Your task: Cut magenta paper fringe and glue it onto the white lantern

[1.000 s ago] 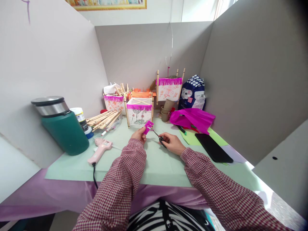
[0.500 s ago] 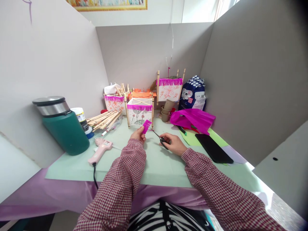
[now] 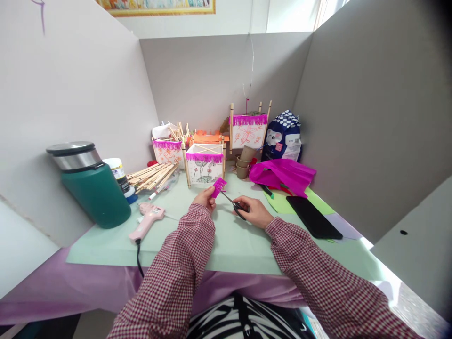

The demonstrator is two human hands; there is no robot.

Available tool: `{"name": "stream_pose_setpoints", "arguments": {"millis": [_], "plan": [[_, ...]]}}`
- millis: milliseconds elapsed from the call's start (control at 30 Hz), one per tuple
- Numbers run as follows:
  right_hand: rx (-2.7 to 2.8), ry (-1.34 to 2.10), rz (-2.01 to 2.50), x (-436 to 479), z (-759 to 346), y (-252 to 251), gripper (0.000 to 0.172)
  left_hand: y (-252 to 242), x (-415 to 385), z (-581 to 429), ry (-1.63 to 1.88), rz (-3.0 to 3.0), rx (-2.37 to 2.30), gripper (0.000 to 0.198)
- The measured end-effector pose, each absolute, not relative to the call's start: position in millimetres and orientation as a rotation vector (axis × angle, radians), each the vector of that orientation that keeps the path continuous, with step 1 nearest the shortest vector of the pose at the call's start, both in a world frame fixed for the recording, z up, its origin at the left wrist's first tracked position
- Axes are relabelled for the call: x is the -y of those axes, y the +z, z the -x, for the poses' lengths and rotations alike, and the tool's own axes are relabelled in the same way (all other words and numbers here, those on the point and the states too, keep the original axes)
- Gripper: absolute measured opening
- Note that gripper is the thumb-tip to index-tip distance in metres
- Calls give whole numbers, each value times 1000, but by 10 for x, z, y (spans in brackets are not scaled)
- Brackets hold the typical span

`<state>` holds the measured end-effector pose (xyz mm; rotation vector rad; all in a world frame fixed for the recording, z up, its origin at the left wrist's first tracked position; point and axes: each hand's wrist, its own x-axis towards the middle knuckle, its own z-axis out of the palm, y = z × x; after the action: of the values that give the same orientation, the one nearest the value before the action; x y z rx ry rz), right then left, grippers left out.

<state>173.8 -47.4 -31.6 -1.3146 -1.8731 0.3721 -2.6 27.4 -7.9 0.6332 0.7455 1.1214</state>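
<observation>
Between the fingers of my left hand (image 3: 205, 198) is a small magenta paper strip (image 3: 219, 186) with slits cut along its upper right edge. My right hand (image 3: 257, 212) grips black-handled scissors (image 3: 238, 208), their blades reaching up and left to the strip's lower right side. Just behind the strip stands a square paper lantern (image 3: 205, 170) on wooden sticks, with magenta fringe round its top and drawings on its face. A larger sheet of magenta crepe paper (image 3: 282, 173) lies to the right of my hands.
At left stand a green bottle (image 3: 95, 193), a white jar (image 3: 118, 174) and a pink glue gun (image 3: 148, 222) with its cord over the edge. Wooden sticks (image 3: 155, 176) lie behind. A black phone (image 3: 313, 216) rests at right; another fringed lantern (image 3: 249, 134) hangs at the back.
The magenta strip has tilted and shifted slightly right in my left hand, and its slits show more spread. The scissor blades now meet the strip lower on its side.
</observation>
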Motion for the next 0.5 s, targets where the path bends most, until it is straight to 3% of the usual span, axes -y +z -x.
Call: {"name": "stream_pose_setpoints", "arguments": {"millis": [500], "plan": [[1860,385,1308,457,-1726,-337,28,-125,-312,17,1100,-646,-732,19]]}}
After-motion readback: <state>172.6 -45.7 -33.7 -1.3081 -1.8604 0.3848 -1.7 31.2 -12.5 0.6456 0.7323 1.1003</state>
